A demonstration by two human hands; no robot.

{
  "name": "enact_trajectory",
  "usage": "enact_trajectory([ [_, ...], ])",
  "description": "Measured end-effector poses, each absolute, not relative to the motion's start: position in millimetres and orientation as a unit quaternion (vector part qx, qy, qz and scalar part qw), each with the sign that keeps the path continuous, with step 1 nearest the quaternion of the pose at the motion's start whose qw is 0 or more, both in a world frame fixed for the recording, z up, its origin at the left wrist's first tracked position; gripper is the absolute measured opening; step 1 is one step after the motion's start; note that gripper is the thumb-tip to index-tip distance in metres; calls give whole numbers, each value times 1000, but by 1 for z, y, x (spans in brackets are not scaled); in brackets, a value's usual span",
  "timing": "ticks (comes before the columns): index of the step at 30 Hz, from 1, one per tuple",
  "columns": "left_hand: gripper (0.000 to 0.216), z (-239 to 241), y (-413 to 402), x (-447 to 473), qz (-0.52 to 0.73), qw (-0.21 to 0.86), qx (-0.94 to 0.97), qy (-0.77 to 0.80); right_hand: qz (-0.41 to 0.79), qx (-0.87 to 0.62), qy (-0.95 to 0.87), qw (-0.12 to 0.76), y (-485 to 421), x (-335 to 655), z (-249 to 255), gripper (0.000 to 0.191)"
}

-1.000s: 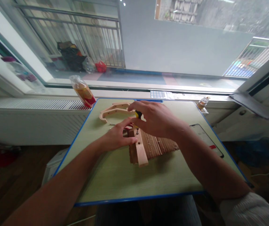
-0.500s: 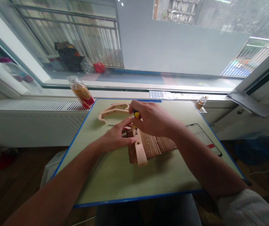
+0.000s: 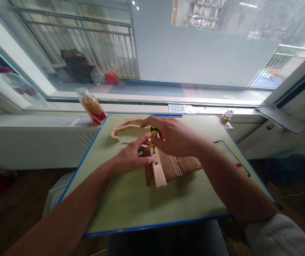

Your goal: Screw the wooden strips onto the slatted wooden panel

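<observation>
My right hand (image 3: 174, 137) is closed round a small screwdriver with a yellow and black handle (image 3: 154, 132), its tip pointing down onto a pale wooden bar (image 3: 159, 170). The bar lies across a row of brown wooden slats (image 3: 180, 165) on the green table (image 3: 131, 199). My left hand (image 3: 131, 156) presses on the bar's far end, fingers curled by the screwdriver tip. A curved pale wooden piece (image 3: 124, 127) lies just behind the hands.
A phone (image 3: 232, 156) lies on the table's right side. A plastic bottle (image 3: 91, 105) leans at the back left corner, and a small bottle (image 3: 225, 116) stands at the back right. A radiator and a window sill run behind the table.
My right hand has shifted slightly on the screwdriver handle, as if turning it. The left hand and the wooden pieces have stayed put; the camera has drifted a little.
</observation>
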State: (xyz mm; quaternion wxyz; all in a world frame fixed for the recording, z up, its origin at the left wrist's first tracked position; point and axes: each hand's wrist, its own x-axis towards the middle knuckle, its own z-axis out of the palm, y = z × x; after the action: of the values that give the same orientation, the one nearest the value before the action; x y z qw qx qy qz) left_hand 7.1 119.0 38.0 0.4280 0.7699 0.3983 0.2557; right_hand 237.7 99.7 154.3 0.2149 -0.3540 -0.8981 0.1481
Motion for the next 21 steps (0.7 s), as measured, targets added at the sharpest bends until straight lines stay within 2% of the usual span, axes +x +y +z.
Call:
enact_trajectory([
  [12, 74, 45, 117, 12, 261, 428, 767, 400, 110, -392, -895, 182, 99, 236, 158, 24],
  [21, 77, 40, 119, 10, 265, 425, 768, 398, 134, -392, -894, 172, 96, 241, 163, 34],
])
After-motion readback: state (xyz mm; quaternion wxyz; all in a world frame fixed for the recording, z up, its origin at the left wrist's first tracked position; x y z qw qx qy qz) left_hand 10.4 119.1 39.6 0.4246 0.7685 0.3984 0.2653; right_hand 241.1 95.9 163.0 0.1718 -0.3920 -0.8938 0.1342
